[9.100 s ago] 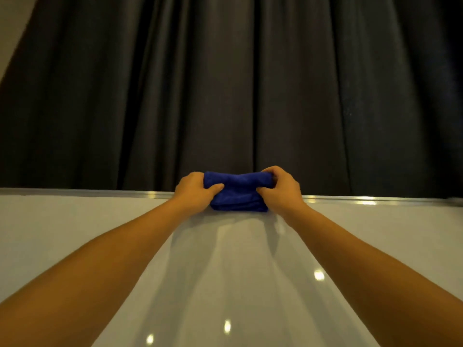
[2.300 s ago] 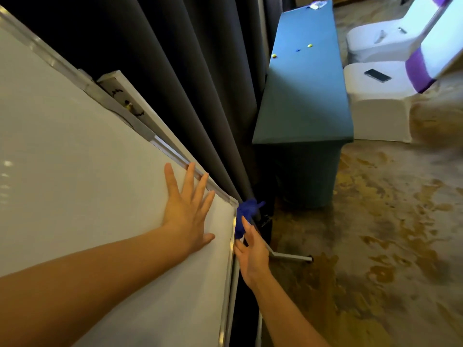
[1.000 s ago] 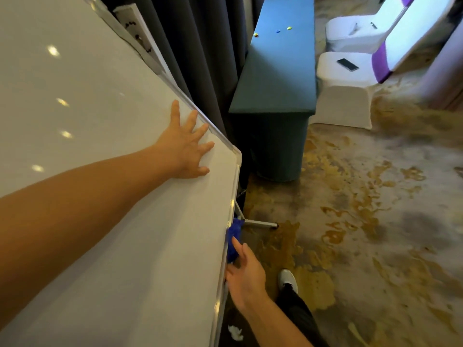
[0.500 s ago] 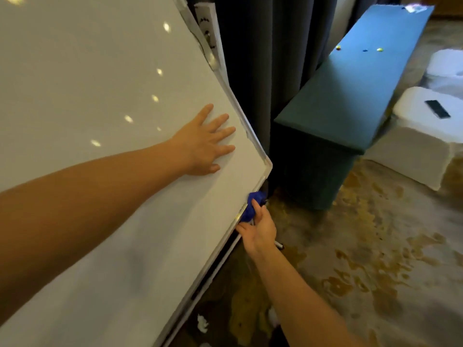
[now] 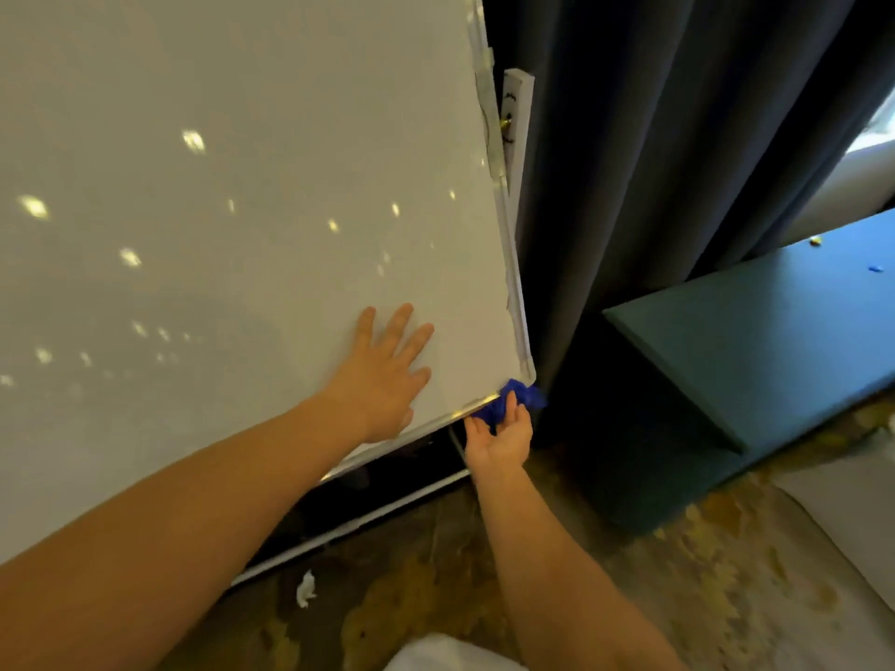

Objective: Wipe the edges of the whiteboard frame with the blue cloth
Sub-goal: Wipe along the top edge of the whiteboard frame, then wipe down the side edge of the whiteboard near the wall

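Blue cloth bunched in my right fingers meets the frame's bottom corner; left fingers splayed flat; bottom edge apparently remains.

Single head-worn wide-angle view, tilted, aimed forward and down at close range onto the whiteboard's lower right corner and floor

Curtain close behind whiteboard frame; teal bench right; floor open.
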A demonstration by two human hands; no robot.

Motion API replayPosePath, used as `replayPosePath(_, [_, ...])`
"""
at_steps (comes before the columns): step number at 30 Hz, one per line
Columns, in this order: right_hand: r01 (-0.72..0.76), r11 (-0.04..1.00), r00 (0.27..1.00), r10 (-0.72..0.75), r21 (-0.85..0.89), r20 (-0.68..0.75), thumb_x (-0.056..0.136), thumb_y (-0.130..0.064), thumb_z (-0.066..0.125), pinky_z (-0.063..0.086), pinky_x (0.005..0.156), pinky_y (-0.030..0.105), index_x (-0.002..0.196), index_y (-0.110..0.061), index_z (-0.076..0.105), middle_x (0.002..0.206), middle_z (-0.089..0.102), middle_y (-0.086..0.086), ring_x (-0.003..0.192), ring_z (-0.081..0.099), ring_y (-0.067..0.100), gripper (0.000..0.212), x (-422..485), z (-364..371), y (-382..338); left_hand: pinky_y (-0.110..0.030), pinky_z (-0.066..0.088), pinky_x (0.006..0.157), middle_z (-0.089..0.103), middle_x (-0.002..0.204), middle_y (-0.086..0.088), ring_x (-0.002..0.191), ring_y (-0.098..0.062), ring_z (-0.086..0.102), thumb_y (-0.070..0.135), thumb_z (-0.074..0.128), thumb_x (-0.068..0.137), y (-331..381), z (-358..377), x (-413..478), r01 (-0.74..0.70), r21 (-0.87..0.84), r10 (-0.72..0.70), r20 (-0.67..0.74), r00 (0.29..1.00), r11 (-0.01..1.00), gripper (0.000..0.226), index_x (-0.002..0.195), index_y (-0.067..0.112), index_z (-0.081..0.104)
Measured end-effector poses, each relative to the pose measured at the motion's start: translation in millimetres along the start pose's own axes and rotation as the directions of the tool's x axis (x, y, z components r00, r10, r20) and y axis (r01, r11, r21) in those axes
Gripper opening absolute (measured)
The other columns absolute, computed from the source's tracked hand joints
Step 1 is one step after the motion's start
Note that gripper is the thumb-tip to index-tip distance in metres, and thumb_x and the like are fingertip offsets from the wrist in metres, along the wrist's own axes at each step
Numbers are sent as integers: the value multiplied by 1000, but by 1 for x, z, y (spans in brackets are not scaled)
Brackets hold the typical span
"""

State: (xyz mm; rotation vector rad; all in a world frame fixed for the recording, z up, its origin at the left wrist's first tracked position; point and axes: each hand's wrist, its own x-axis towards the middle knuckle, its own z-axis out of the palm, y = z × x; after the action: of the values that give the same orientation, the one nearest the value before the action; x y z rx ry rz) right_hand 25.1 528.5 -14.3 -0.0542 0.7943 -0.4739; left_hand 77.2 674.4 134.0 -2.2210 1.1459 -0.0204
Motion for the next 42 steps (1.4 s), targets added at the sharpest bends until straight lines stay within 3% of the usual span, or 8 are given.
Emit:
replayPosePath(15, [-369,783,885,461,-501,69,99,-28,56,48,102,43,134,-11,57,135,59,10,117,58,27,39,-87,-42,92,-59,18,115,4,165,-7,148,-39,9,56,44,93,141,93,-184,770,-537,-519,575,633,345,66,150,29,25])
replayPosePath(20, [174,127,834,509,-976,215,98,-17,58,53,90,32,144,-19,48,103,65,0,94,63,17,47,-74,-35,60,-44,49,95,57,132,-19,116,-37,57,43,53,96,145,99,-140,548,-612,-469,790,395,-570,54,140,12,45])
replayPosePath(22, [649,-316,710,577,-692,403,97,-20,57,48,73,13,146,-24,44,91,65,0,79,59,10,51,-61,-28,44,-46,50,89,62,113,-17,107,-39,60,44,48,98,143,100,-115,262,-409,-332,897,293,-874,45,129,11,52])
replayPosePath(24, [819,-434,568,703,-375,427,97,-20,56,40,65,5,148,-21,43,99,68,4,79,57,9,52,-50,-11,32,-48,51,88,59,111,-8,100,-36,61,48,43,99,144,101,-88,-82,-124,-144,942,304,-989,44,125,14,53])
replayPosePath(29, [913,-284,224,949,293,221,97,-22,51,50,76,31,151,-16,32,115,67,14,94,64,26,58,-35,52,33,-50,52,87,64,111,-15,100,-37,61,65,38,93,134,106,-23,-549,238,-61,881,470,-802,63,116,11,60])
replayPosePath(35, [617,328,-108,936,715,-336,97,-21,52,32,114,48,156,-10,12,157,29,20,143,25,39,73,-39,72,74,-42,50,78,75,106,-13,104,-32,64,74,38,85,135,114,5,-844,341,-140,892,430,-414,71,100,17,77])
replayPosePath(40, [300,742,-95,649,599,-755,97,-37,50,10,122,49,156,-17,19,164,7,18,150,0,40,70,-50,96,115,-35,55,65,76,99,-9,82,-29,72,66,47,82,149,96,7,-906,374,-271,867,418,-199,54,96,24,78])
replayPosePath(42, [460,741,-90,587,489,-804,94,-41,58,18,121,46,155,-26,23,165,8,13,149,10,37,72,-62,110,123,-35,56,63,76,96,-12,78,-30,72,60,49,79,152,88,2,-917,372,-374,837,399,-146,52,92,20,80])
